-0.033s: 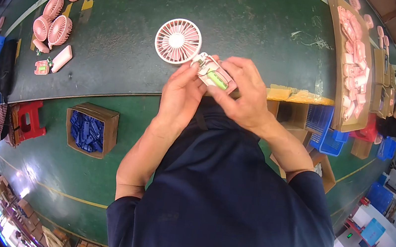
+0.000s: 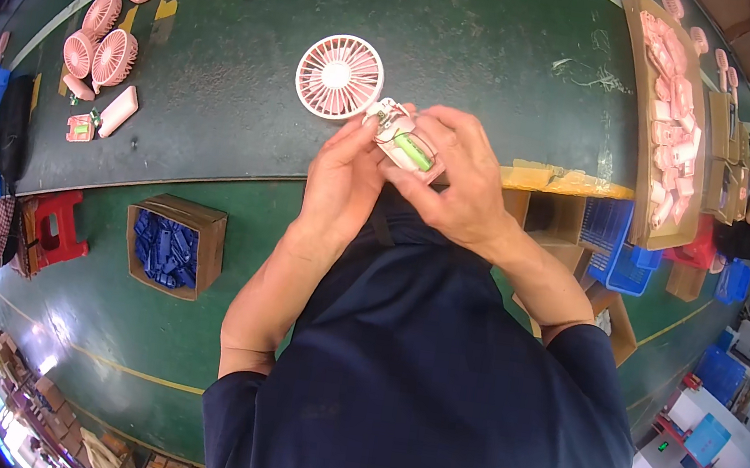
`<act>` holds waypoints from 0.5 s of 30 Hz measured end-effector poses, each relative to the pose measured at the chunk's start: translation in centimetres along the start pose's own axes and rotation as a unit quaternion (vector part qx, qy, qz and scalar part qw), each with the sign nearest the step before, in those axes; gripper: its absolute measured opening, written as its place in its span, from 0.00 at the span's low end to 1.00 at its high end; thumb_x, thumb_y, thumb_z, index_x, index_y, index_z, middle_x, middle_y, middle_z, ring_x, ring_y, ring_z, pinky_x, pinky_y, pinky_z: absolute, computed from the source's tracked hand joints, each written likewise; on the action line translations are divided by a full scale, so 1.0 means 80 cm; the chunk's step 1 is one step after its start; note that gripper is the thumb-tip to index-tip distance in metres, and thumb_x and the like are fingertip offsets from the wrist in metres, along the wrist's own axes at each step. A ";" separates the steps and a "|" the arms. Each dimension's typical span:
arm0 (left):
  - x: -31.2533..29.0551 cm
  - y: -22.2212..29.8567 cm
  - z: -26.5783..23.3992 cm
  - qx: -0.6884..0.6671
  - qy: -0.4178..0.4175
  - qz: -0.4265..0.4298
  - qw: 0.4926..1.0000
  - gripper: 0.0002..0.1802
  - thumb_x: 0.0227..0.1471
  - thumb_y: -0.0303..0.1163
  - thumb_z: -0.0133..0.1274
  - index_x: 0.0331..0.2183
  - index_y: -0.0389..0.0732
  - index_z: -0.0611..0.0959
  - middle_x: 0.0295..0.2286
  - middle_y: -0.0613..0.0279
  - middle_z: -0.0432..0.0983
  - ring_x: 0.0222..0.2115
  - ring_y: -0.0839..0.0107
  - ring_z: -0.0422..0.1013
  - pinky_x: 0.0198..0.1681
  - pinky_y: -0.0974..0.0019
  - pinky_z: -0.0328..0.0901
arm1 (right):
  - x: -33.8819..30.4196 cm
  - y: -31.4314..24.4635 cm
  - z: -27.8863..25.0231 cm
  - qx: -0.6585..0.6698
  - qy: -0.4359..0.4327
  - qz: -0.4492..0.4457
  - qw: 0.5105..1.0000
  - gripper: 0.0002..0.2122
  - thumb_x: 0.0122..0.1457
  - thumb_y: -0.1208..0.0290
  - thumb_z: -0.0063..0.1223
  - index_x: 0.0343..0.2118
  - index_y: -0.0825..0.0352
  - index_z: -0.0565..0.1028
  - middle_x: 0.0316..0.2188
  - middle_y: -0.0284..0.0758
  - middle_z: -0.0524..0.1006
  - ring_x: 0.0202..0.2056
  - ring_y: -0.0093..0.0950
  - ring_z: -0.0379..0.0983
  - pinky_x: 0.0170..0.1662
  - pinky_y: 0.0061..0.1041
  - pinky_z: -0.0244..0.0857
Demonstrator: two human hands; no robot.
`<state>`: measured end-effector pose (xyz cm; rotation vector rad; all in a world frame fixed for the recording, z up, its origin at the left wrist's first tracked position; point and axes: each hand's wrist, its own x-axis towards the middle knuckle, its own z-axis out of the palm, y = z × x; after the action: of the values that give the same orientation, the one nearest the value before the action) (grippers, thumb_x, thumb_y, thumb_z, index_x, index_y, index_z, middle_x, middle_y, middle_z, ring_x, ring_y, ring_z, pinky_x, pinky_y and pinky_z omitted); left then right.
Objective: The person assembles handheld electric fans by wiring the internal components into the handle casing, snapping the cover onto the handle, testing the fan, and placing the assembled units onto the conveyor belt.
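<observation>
A pink handheld fan (image 2: 339, 78) is held by both my hands over the near edge of the workbench, its round grille pointing away from me. Its handle lies open, showing a green battery cell (image 2: 413, 151), thin wires and a small circuit board near the neck. My left hand (image 2: 345, 173) is closed on the left side of the handle, with thumb and fingers at the neck. From the right, my right hand (image 2: 468, 175) grips the handle around the battery, fingers curled over its far side and thumb along the near side.
On the green-topped workbench (image 2: 221, 110), several pink fan heads (image 2: 114, 58) and open handle parts (image 2: 118, 111) lie at the left. A cardboard tray (image 2: 664, 236) of pink casings stands at the right. Below sit a carton of blue parts (image 2: 166, 249), a red stool (image 2: 61, 226) and blue crates (image 2: 603, 240).
The fan has shifted very slightly to the right. My right fingers and thumb have moved a little left over the handle. Both hands keep their hold.
</observation>
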<state>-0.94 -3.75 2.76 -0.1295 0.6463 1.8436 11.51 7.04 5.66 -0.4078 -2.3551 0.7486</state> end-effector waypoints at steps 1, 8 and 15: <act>0.000 -0.001 -0.002 0.002 0.001 0.000 1.000 0.17 0.66 0.30 0.48 0.54 0.34 0.75 0.54 0.51 0.74 0.53 0.64 0.72 0.58 0.61 0.67 | -0.001 0.000 0.006 -0.001 -0.002 -0.003 1.000 0.24 0.47 0.69 0.71 0.48 0.70 0.76 0.47 0.44 0.75 0.47 0.42 0.74 0.46 0.37 0.71; 0.002 -0.003 -0.008 0.007 0.016 0.011 1.000 0.15 0.66 0.28 0.48 0.52 0.33 0.77 0.47 0.56 0.77 0.49 0.67 0.74 0.54 0.59 0.70 | 0.011 0.010 0.021 -0.002 -0.005 0.004 1.000 0.22 0.47 0.72 0.71 0.46 0.69 0.77 0.45 0.42 0.76 0.43 0.41 0.75 0.44 0.36 0.72; 0.003 -0.004 -0.002 0.036 0.020 0.008 0.999 0.13 0.65 0.26 0.49 0.50 0.34 0.78 0.45 0.57 0.79 0.46 0.68 0.76 0.52 0.60 0.71 | 0.021 0.025 0.010 0.011 -0.047 0.005 0.999 0.14 0.51 0.73 0.66 0.42 0.66 0.80 0.41 0.37 0.77 0.42 0.37 0.75 0.41 0.35 0.73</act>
<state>-0.80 -3.52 2.41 -0.1158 0.7421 1.8342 9.97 9.07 4.72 -0.3833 -2.4313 0.8143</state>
